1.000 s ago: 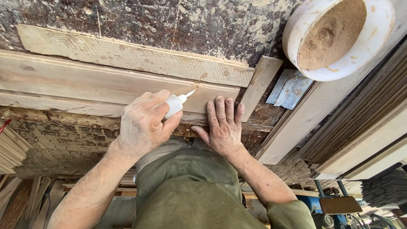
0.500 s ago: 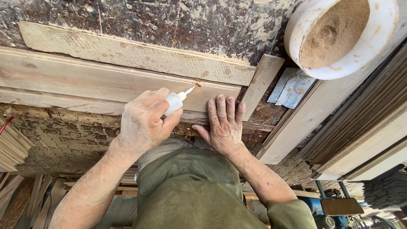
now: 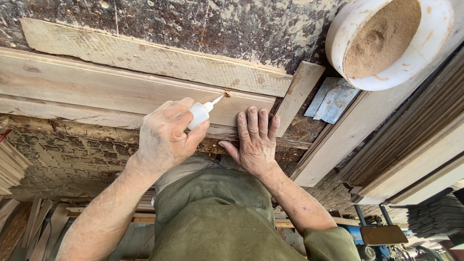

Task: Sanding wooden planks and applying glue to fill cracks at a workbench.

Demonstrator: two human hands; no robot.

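The left hand [image 3: 164, 140] clamped its fingers on a small glue bottle [image 3: 199, 115], nozzle at the board's [image 3: 121, 92] knot; the right hand [image 3: 253, 142], fingers together, pinned the board flat.

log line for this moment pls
left hand: squeezing glue bottle, tip at board knot | right hand: flat on board

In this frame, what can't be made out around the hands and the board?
Head view only:
- small white bottle: body hidden in the left hand; fill level unseen.
- Brown spot at the nozzle: too small to identify.
- moulded board: left end cut off by the frame edge.
- right hand: palm covers the board's near edge.
- white tub: top cropped.
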